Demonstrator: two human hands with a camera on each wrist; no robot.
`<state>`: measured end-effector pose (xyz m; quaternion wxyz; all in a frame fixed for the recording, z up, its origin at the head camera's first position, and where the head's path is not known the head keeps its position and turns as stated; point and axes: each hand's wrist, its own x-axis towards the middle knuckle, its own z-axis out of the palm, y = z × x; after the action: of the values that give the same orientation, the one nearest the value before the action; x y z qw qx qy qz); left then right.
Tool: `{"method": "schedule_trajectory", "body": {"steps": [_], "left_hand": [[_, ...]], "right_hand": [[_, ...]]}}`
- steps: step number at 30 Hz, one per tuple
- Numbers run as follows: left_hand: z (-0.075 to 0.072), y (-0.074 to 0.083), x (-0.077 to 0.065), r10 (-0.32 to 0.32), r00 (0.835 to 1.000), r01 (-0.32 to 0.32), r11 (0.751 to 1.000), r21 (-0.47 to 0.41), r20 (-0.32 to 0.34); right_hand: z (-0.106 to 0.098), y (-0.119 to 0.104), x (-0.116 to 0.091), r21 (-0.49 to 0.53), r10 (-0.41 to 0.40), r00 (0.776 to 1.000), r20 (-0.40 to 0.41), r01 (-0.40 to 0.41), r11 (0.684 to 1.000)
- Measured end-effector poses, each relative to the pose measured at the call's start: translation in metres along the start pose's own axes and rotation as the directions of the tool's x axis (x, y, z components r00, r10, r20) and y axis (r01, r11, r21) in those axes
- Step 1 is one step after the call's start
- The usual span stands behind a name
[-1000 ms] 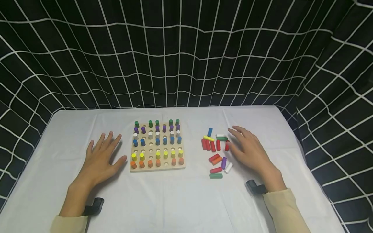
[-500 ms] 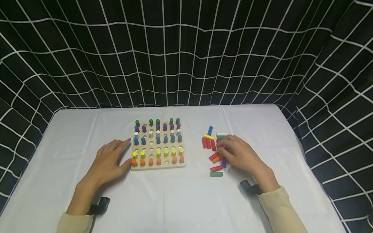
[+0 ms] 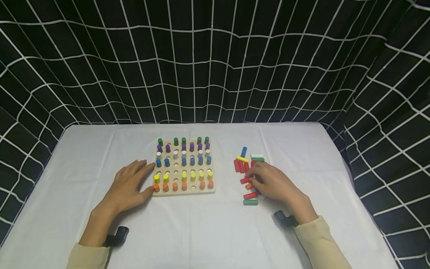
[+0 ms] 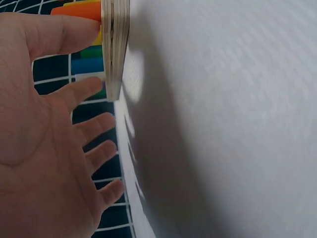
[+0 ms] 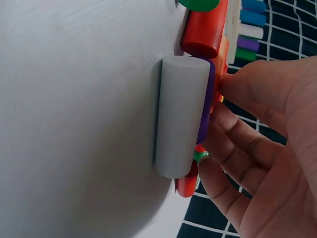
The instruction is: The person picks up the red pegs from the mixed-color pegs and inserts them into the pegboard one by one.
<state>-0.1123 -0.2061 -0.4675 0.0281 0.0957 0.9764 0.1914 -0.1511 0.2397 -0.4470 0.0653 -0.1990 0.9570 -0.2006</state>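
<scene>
A wooden pegboard (image 3: 184, 193) lies left of centre, with rows of coloured pegs standing in it and some bare holes. My left hand (image 3: 122, 186) is at its left side, thumb and index finger at the edge, the other fingers extended. In the left wrist view the thumb meets the board beside an orange peg (image 4: 81, 10). My right hand (image 3: 277, 183) reaches down into the loose pegs, thumb and fingers bent close by a red peg (image 3: 245, 180) and an orange peg (image 3: 248, 186). I cannot tell whether it grips one. A white peg (image 5: 183, 119) lies under the palm.
More loose pegs lie around the right hand: a blue one (image 3: 243, 151), a yellow one (image 3: 242, 159), several reds, and a green one (image 3: 250, 202) nearest me. A white cloth (image 3: 201, 231) covers the table. Behind hangs a dark curtain (image 3: 201, 74) with white grid lines.
My left hand has moved right to the board's edge. The right hand has moved left and down into the loose pegs, its fingers drawing together.
</scene>
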Motion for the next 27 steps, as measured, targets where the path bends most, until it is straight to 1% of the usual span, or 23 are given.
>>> {"method": "schedule_trajectory", "body": {"steps": [4, 12, 20, 22, 27], "left_hand": [[0.0, 0.002, 0.002, -0.004, 1.0, 0.004, 1.0, 0.001, 0.017], [-0.001, 0.004, 0.003, -0.032, 0.998, 0.032, 0.999, 0.004, 0.053], [-0.002, 0.005, 0.004, -0.015, 0.998, 0.015, 1.0, -0.001, 0.056], [-0.002, 0.005, 0.004, -0.014, 0.998, 0.014, 1.0, -0.006, 0.058], [-0.002, 0.004, 0.004, -0.019, 0.998, 0.02, 1.0, -0.003, 0.058]], "right_hand": [[0.0, -0.002, 0.0, -0.027, -0.004, 1.0, 0.009, 0.004, 1.0], [-0.007, -0.007, 0.006, -0.074, -0.041, 0.999, 0.036, 0.043, 0.996], [-0.01, -0.007, 0.008, -0.112, 0.001, 0.998, 0.055, 0.005, 0.994], [-0.01, -0.006, 0.008, -0.121, -0.008, 0.999, 0.05, 0.014, 0.993], [-0.016, -0.009, 0.009, -0.133, -0.052, 0.999, 0.004, 0.052, 0.99]]}}
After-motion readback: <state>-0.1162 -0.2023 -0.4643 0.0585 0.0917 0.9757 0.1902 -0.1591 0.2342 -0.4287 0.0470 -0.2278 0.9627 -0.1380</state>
